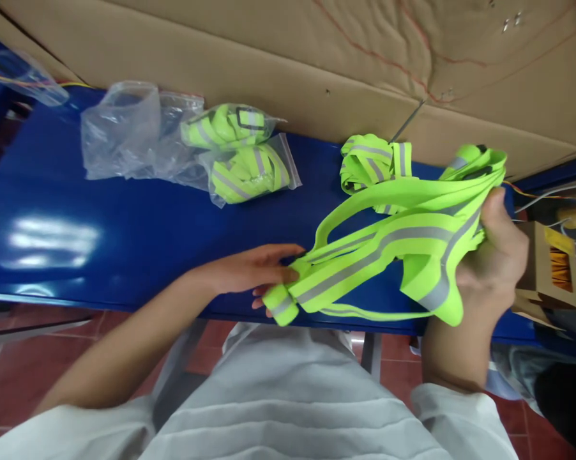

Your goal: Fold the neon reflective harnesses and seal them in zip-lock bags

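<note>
Stretched between my hands is a neon yellow-green reflective strap bundle (374,262) with grey stripes, raised over the front of the blue table. My left hand (262,271) pinches its folded left end between thumb and fingers. At the other end my right hand (499,249) is wrapped around the gathered loops, with the thumb on top; its fingers are partly hidden behind the straps. Behind the held bundle lies another coiled reflective strap (369,160), partly covered by it.
Two clear bags with folded reflective straps (250,172) lie left of centre, beside crumpled clear plastic bags (129,134). Brown cardboard (269,57) walls the back of the blue table (173,230). An open cardboard box (546,262) stands at right, near loose wires.
</note>
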### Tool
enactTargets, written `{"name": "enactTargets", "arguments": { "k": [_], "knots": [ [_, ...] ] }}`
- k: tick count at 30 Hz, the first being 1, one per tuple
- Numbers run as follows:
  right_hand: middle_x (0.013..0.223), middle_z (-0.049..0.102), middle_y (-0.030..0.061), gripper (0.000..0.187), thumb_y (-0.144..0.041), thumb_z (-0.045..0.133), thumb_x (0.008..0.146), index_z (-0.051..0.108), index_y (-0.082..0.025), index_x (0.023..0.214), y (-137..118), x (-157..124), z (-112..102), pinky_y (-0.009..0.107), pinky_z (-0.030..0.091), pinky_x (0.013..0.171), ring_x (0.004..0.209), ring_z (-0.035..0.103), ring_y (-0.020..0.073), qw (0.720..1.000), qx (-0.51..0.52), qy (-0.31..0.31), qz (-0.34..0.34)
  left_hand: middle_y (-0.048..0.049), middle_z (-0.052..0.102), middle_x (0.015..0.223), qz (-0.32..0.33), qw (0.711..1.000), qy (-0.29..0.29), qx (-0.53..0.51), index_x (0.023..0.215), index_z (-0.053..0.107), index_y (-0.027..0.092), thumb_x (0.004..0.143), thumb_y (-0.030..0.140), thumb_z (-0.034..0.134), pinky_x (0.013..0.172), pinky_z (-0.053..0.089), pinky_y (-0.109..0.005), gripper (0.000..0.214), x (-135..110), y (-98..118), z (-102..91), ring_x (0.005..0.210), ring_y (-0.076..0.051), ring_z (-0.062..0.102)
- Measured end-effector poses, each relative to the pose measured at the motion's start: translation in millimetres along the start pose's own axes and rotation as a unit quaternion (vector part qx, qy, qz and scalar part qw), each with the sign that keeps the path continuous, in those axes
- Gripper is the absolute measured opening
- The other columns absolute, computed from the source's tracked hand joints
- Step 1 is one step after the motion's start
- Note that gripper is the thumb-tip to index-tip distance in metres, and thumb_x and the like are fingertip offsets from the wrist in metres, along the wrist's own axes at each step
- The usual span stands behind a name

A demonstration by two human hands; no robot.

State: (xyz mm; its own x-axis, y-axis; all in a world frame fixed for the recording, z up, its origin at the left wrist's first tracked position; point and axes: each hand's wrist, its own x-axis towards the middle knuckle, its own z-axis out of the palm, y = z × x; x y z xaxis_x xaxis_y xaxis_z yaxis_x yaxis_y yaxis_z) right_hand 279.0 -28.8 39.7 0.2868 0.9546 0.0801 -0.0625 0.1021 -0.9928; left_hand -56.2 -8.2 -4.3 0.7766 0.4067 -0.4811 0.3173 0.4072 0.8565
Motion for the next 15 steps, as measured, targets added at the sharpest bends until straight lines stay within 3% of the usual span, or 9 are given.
{"name": "enactTargets", "arguments": {
  "k": [3,5,9,11,12,13,15],
  "knots": [
    [0.096,0.078,0.0094,0.028,-0.050,0.082,0.086,0.080,-0.022,0.093,2.1,-1.1,4.4,0.039,0.057,0.078,0.094,0.075,0.0279,0.999,-0.032,-0.006,-0.002,0.0010,0.063,0.065,-0.035,0.984,0.081,0.156,0.117,0.060,0.017,0.099,0.056,0.052,0.054,0.040,-0.024,0.043,-14.1,-6.9,11.7,0.057,-0.016,0.061],
    [0.087,0.076,0.0059,0.026,-0.046,0.082,0.087,0.079,-0.020,0.089,4.5,-3.1,7.6,0.034,0.053,0.071,0.079,0.070,0.0211,0.996,-0.080,-0.030,-0.005,-0.0025,0.069,0.073,-0.064,0.942,0.148,0.294,0.112,0.063,0.018,0.101,0.053,0.050,0.059,0.041,-0.027,0.039,-25.5,-3.9,13.6,0.067,-0.020,0.067],
    [0.080,0.071,0.0018,0.028,-0.044,0.077,0.092,0.076,-0.017,0.085,3.0,-7.6,10.0,0.027,0.045,0.065,0.069,0.059,0.0134,0.978,-0.179,-0.103,-0.034,-0.0088,0.078,0.105,-0.107,0.859,0.240,0.439,0.139,0.060,0.024,0.099,0.065,0.049,0.083,0.050,-0.038,0.059,-49.1,18.3,5.3,0.095,-0.031,0.072],
    [0.077,0.068,0.0002,0.027,-0.042,0.074,0.095,0.074,-0.017,0.083,-2.9,-10.9,12.4,0.025,0.044,0.063,0.068,0.057,0.0116,0.963,-0.218,-0.146,-0.064,-0.0107,0.071,0.133,-0.039,0.848,0.316,0.423,0.148,0.054,0.025,0.096,0.068,0.054,0.100,0.050,-0.046,0.068,-52.2,37.9,2.0,0.112,-0.033,0.068],
    [0.076,0.067,-0.0004,0.027,-0.040,0.072,0.096,0.074,-0.017,0.084,-6.9,-13.1,14.8,0.024,0.043,0.063,0.067,0.056,0.0111,0.954,-0.238,-0.164,-0.083,-0.0097,0.062,0.147,0.032,0.854,0.344,0.389,0.152,0.049,0.026,0.093,0.067,0.062,0.109,0.047,-0.047,0.073,-49.4,49.0,2.4,0.122,-0.033,0.065],
    [0.076,0.067,-0.0008,0.025,-0.039,0.071,0.097,0.074,-0.017,0.086,-11.5,-15.6,18.0,0.023,0.043,0.063,0.067,0.056,0.0108,0.945,-0.256,-0.178,-0.103,-0.0071,0.051,0.160,0.114,0.866,0.349,0.341,0.158,0.041,0.029,0.088,0.064,0.070,0.117,0.043,-0.046,0.083,-43.4,60.2,4.3,0.134,-0.032,0.058],
    [0.077,0.068,-0.0012,0.023,-0.039,0.070,0.098,0.076,-0.018,0.094,-21.6,-21.7,26.1,0.023,0.044,0.063,0.067,0.058,0.0110,0.928,-0.282,-0.196,-0.144,-0.0030,0.041,0.167,0.288,0.892,0.281,0.206,0.158,0.039,0.031,0.071,0.057,0.090,0.124,0.038,-0.039,0.104,-23.0,79.7,12.7,0.152,-0.032,0.040]
  ]
}}
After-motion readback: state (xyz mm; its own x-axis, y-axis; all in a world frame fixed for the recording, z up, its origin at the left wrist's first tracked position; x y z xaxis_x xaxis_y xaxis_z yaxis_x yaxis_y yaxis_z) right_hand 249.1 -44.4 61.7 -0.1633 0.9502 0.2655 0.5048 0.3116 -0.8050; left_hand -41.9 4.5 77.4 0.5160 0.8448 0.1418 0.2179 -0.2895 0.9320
